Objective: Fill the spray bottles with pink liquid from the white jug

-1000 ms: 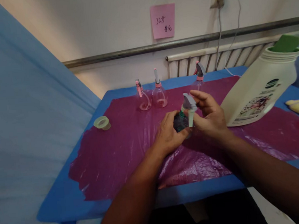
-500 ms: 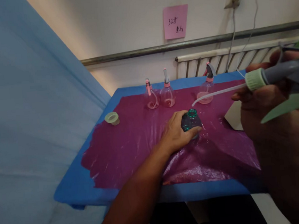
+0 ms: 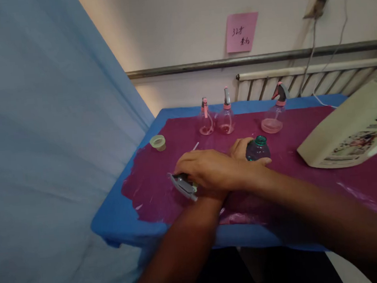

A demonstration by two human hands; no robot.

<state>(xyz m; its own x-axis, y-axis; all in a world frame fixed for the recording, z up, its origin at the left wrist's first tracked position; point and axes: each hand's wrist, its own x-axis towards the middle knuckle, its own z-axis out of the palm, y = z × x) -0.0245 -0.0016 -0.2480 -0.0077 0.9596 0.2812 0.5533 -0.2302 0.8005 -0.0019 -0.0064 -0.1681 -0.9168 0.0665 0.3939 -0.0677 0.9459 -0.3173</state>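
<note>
From my remote seat I see a blue-covered surface (image 3: 121, 218) under a purple sheet (image 3: 152, 180), with a big cream jug (image 3: 349, 132) at right. Three pink-collared spray bottles (image 3: 226, 122) stand at the back. Nearer me, the left hand (image 3: 239, 148) has its fingers wrapped round a dark green, open-necked bottle (image 3: 258, 150). Crossing over the left forearm, the right hand (image 3: 207, 166) curls its fingers about a grey spray head (image 3: 183, 187), whose thin white tube (image 3: 196, 146) pokes out beyond.

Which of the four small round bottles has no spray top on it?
The dark, rounded plastic bottle with the green threaded neck, gripped by the left hand: its mouth is open, while the three clear, pink-collared bottles behind it carry spray tops.
</note>
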